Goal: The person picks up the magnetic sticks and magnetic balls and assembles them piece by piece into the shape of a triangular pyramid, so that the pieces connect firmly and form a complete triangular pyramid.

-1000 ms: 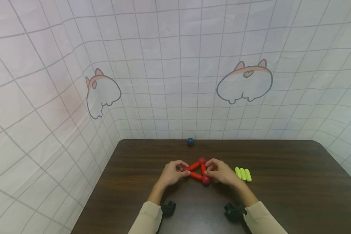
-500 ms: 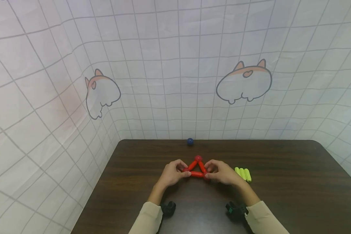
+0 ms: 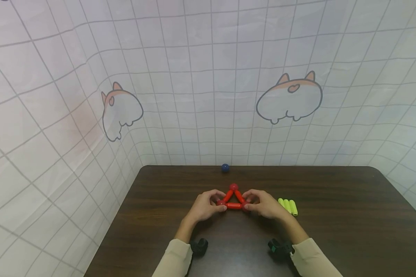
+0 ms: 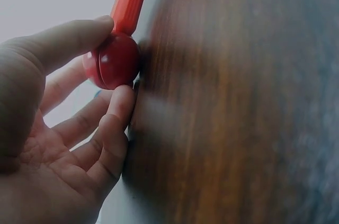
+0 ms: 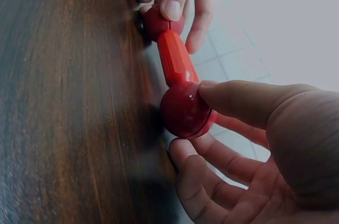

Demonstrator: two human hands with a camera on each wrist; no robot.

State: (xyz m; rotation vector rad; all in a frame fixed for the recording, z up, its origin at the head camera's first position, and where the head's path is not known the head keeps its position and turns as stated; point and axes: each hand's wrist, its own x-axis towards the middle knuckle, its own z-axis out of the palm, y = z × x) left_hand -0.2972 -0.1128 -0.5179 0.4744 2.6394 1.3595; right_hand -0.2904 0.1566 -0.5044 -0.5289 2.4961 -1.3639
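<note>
A triangle of three red rods (image 3: 234, 206) joined by three dark red balls (image 3: 234, 187) lies flat on the table, one corner pointing away from me. My left hand (image 3: 206, 206) pinches the near left ball (image 4: 117, 61) between thumb and fingers. On the other side, my right hand (image 3: 263, 204) pinches the near right ball (image 5: 185, 109) the same way. One ribbed red rod (image 5: 177, 57) runs between these two balls. The far ball stands free of both hands.
Several yellow-green rods (image 3: 287, 206) lie side by side just right of my right hand. A blue ball (image 3: 225, 168) sits near the far edge of the dark wooden table (image 3: 350, 215). Behind it hangs a white grid-patterned cloth (image 3: 201, 96).
The red triangle has turned counterclockwise, its far corner shifting left and its near side levelling out. My right hand has moved its grip from a rod to the near right ball.
</note>
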